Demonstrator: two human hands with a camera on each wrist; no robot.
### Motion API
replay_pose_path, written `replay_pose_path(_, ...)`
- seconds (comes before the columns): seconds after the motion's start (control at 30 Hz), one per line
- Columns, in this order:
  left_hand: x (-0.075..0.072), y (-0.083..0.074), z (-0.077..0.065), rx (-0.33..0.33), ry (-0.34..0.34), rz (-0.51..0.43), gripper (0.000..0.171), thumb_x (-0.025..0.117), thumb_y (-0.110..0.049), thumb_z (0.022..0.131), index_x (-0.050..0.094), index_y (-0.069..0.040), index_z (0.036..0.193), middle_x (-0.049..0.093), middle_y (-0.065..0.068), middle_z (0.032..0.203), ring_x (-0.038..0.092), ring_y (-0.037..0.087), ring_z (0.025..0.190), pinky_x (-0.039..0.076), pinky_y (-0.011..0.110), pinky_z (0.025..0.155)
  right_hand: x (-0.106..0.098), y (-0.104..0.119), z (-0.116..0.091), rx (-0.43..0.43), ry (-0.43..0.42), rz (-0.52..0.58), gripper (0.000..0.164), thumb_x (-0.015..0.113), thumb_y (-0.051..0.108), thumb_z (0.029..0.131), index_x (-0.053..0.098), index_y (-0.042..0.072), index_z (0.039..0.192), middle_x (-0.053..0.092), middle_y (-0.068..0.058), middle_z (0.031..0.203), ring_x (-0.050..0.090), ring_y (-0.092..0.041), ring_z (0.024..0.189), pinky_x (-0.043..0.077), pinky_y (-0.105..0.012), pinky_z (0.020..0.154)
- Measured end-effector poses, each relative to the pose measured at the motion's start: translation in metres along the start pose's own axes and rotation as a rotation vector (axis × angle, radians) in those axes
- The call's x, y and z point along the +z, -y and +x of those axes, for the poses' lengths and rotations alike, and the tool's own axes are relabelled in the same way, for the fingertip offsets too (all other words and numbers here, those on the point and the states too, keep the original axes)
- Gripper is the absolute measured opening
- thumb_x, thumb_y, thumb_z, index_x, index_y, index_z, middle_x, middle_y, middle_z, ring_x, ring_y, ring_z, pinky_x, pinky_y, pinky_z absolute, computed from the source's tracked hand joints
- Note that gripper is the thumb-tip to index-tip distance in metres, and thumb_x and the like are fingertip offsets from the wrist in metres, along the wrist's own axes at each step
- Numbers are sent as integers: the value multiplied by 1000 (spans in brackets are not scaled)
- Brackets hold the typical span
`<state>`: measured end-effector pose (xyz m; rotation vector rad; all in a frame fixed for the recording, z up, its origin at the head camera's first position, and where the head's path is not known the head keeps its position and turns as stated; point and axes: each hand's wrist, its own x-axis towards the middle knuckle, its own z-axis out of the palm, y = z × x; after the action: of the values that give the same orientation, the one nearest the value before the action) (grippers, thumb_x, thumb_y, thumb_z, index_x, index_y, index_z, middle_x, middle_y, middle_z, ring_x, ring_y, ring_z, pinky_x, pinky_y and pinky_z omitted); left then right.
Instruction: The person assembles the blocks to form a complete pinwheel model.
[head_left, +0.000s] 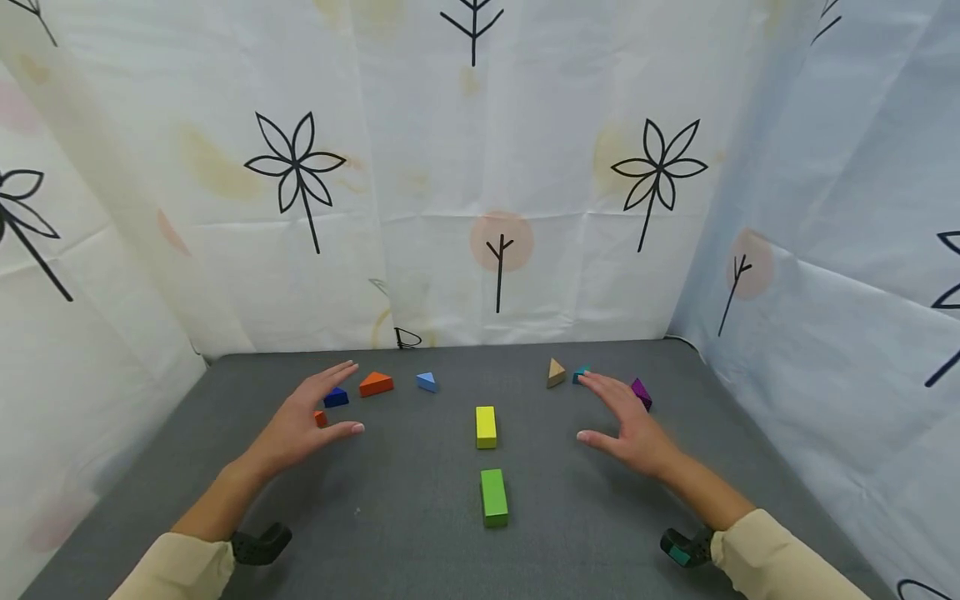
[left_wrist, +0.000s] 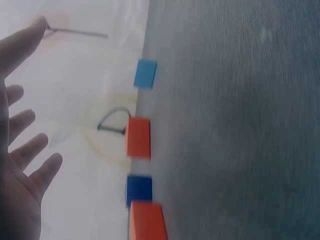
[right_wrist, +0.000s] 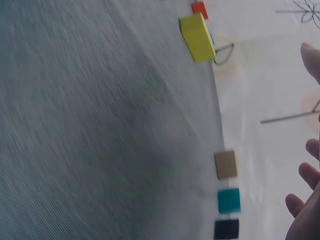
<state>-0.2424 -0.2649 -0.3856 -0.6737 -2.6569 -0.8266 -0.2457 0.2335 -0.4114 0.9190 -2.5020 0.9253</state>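
Observation:
My left hand (head_left: 303, 421) hovers over the left side of the table, thumb and fingers spread, holding nothing. Close by it lie a dark blue block (head_left: 336, 397), an orange-red triangular block (head_left: 376, 384) and another orange-red block (head_left: 321, 418), partly hidden by the hand. On the other side my right hand (head_left: 633, 429) is also spread and holds nothing. Its fingertips overlap a teal block (head_left: 579, 376) in the head view, and a purple block (head_left: 641, 393) shows behind it. Between the hands lie a yellow block (head_left: 486, 427) and, nearer, a green block (head_left: 494, 497).
A light blue triangular block (head_left: 427, 382) and a tan triangular block (head_left: 556, 373) lie toward the far edge of the grey table (head_left: 420, 542). White printed cloth (head_left: 420, 183) closes off the back and both sides. A dark band (head_left: 261, 544) sits on the left wrist.

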Motion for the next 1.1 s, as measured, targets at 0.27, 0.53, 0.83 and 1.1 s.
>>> replay_pose_path(0.27, 23, -16, 7, 68, -70, -149, 74, 80, -27, 82, 45, -15, 146, 41, 7, 150, 38, 34, 134, 38, 60, 98, 18, 19, -5, 2, 22, 68, 73, 76, 25, 85, 41, 8, 147, 43, -12, 147, 36, -35, 133, 34, -66, 98)
replay_pose_path(0.53, 48, -35, 15, 98, -94, -309, 64, 78, -10, 84, 50, -1, 140, 51, 14, 140, 53, 35, 121, 43, 51, 97, 34, 37, -7, 32, 59, 137, 70, 76, 23, 85, 44, 11, 146, 46, -6, 145, 42, -30, 131, 39, -62, 97)
replay_pose_path(0.83, 93, -35, 31, 35, -37, -472, 56, 76, -17, 86, 55, -7, 137, 56, 12, 135, 55, 31, 120, 44, 51, 98, 54, 46, -11, 56, 157, 213, 66, 74, 30, 88, 45, 15, 145, 49, -3, 143, 44, -28, 130, 39, -61, 98)
replay_pose_path(1.1, 121, -45, 44, -44, 101, -488, 59, 76, -21, 86, 53, -8, 139, 54, 16, 136, 54, 32, 120, 43, 51, 99, 67, 57, -9, 108, 267, 234, 69, 75, 36, 86, 47, 12, 144, 51, 1, 140, 45, -23, 128, 39, -56, 100)
